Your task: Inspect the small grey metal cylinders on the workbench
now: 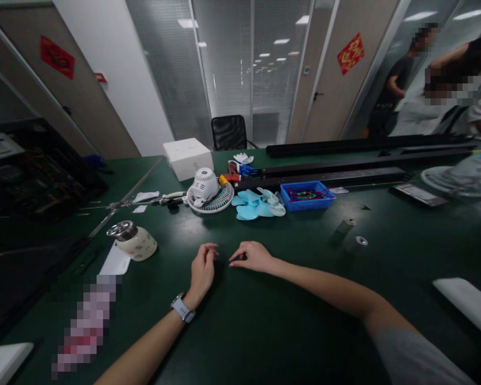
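Note:
My left hand rests on its edge on the dark green table, fingers loosely curled, holding nothing; a watch sits on its wrist. My right hand lies palm down just to its right, fingers bent with the tips on the table, also holding nothing. Beyond the hands lie a white fan grille with its motor housing, light blue fan blades and a blue tray of small parts.
A tipped cup with a metal lid lies on paper at the left. A white box, tools, two small cylinders and long black rails sit further back. People stand at the far right.

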Motion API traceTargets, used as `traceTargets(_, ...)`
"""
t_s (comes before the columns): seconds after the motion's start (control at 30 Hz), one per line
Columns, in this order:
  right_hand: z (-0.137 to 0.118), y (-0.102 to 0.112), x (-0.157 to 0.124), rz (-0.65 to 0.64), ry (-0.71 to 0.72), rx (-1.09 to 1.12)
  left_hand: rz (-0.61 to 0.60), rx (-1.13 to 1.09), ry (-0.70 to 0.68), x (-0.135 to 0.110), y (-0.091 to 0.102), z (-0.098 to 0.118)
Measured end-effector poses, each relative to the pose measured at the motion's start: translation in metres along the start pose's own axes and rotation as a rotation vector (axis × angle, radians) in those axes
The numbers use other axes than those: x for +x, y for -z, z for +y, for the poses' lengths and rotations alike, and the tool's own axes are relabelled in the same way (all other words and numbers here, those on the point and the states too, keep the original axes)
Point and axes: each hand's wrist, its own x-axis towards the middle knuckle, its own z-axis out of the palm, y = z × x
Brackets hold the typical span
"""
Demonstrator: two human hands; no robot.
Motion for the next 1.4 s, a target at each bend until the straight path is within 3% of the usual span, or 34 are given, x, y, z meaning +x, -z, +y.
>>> traceTargets(0.13, 0.002, 0.019, -0.013, 0.011, 0.02, -0.031, -0.008, 0.013, 0.019, 0.002, 0.001, 0.0)
traceTargets(0.23, 0.015, 0.068, -0.048, 0.136, -0.043, -0.045, -0.023, 0.016, 0.033, 0.002, 0.002, -0.001)
traceTargets(0.4, 0.079, 0.171, -0.134, 0.622, -0.416, -0.247, -0.043, 0.027, 0.023, 0.003, 0.0, -0.005)
traceTargets(0.5, 0.125, 0.202, -0.173, 0.701, -0.625, -0.34, -0.063, 0.029, 0.026, 0.004, -0.002, -0.009)
traceTargets(0.6, 0.158, 0.206, -0.191, 0.668, -0.728, -0.338, -0.075, 0.026, 0.03, 0.004, -0.002, -0.012)
traceTargets(0.7, 0.171, 0.201, -0.193, 0.652, -0.785, -0.344, -0.081, 0.036, 0.034, 0.004, -0.001, -0.014)
traceTargets(1.2, 0.166, 0.2, -0.195, 0.598, -0.866, -0.448, -0.075, 0.041, 0.005, 0.003, -0.001, -0.011)
traceTargets(1.33, 0.155, 0.182, -0.222, 0.768, -0.796, -0.321, -0.062, 0.037, 0.002, 0.002, -0.001, -0.009)
traceTargets(1.4, 0.15, 0.167, -0.235, 0.739, -0.753, -0.191, -0.068, 0.043, 0.003, 0.002, -0.002, -0.008)
